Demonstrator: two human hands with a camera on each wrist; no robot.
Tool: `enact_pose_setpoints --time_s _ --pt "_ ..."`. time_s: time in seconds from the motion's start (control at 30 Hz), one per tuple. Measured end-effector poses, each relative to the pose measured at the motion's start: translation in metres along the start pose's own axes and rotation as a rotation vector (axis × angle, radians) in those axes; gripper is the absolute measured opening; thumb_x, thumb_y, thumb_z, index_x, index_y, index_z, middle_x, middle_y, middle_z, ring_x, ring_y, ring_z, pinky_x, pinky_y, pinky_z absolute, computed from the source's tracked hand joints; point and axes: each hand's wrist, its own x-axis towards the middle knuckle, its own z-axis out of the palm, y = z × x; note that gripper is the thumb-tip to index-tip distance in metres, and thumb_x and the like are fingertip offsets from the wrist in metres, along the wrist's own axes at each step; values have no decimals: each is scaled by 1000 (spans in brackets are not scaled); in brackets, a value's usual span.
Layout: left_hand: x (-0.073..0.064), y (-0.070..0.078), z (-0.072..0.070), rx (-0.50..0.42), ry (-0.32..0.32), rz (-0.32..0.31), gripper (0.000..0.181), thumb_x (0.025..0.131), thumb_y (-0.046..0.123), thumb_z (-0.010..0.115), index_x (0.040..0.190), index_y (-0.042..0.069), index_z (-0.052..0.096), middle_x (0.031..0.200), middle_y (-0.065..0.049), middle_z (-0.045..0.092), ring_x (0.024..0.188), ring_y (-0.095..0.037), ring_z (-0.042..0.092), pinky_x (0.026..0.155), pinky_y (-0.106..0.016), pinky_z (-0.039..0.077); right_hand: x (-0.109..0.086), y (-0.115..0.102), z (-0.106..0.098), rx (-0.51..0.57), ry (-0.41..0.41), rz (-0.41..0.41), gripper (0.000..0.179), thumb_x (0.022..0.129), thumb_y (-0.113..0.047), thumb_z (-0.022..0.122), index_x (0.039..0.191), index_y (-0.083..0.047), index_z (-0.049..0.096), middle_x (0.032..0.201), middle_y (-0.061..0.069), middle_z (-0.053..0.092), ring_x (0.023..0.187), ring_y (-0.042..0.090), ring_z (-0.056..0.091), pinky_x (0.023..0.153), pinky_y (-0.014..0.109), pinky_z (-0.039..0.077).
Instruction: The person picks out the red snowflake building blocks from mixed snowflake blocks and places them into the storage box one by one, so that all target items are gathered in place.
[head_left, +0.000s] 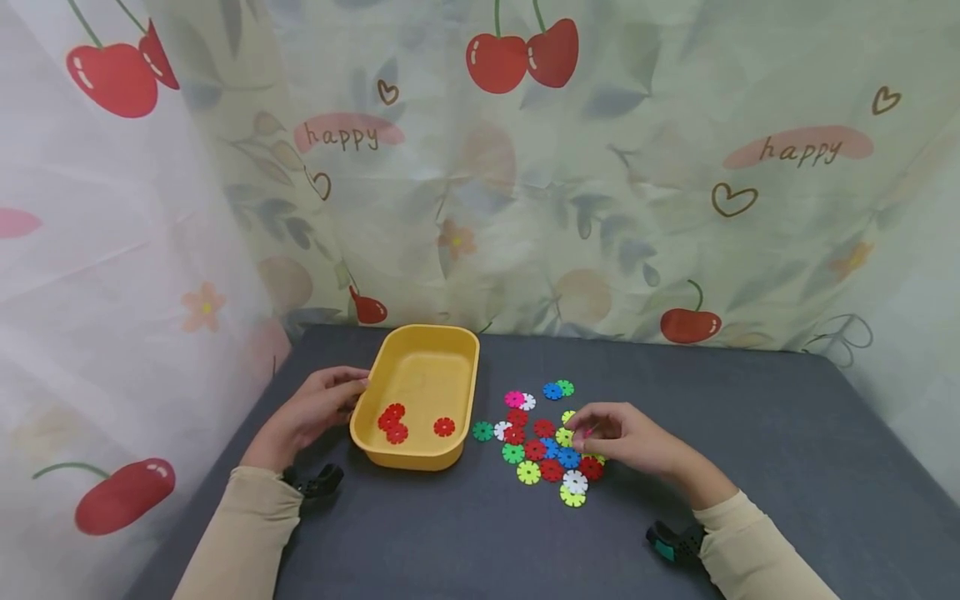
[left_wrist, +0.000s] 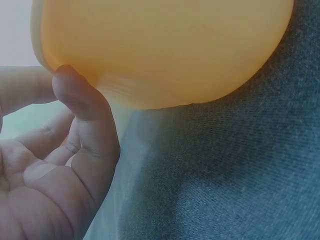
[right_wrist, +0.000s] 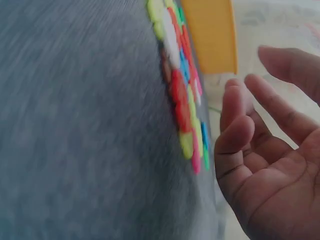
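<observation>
A yellow plastic tray [head_left: 427, 379] stands on the dark cloth, with several red notched plastic discs [head_left: 444, 427] lying inside it. My left hand [head_left: 311, 407] holds the tray at its left side; in the left wrist view the thumb [left_wrist: 82, 95] lies against the tray wall near the corner. To the right of the tray spreads a loose group of discs in red, blue, green, white, pink and lime yellow, such as a lime disc [head_left: 528, 472]. Over its right part hovers my right hand [head_left: 633, 437], thumb and fingers apart with nothing gripped between them.
A dark grey cloth [head_left: 450, 542] covers the table. Behind it hangs a curtain [head_left: 630, 217] printed with cherries, and another curtain panel [head_left: 112, 333] is on the left. Black straps circle both wrists, including the right wrist strap [head_left: 675, 542].
</observation>
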Motion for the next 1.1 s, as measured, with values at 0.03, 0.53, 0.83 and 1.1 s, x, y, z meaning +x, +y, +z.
enact_pose_setpoints --time_s 0.03,0.53,0.83,1.1 --pt "1 1 0 1 -2 1 53 110 29 60 150 -4 51 133 -20 65 97 -20 67 85 -30 62 -1 2 -2 -8 -4 1 32 102 -16 72 129 1 68 113 19 72 97 28 70 81 32 62" --pt "0 2 1 -2 -2 -1 52 110 28 60 150 -4 51 129 -17 67 97 -20 66 84 -29 62 -5 14 -11 -15 -96 12 36 94 -8 79 126 2 68 112 23 68 92 20 65 77 28 59" --pt "2 5 -2 7 6 27 55 110 30 61 151 -4 50 128 -16 67 98 -20 65 85 -30 62 -2 7 -12 -52 -94 13 42 86 -10 87 123 -1 70 106 19 66 93 26 61 73 26 56" --pt "-2 -1 2 -1 -7 10 55 110 28 61 151 -6 49 125 -15 68 97 -20 66 84 -31 62 -8 8 -7 -62 -118 28 38 87 -9 87 120 -2 72 101 18 65 89 25 59 70 25 54"
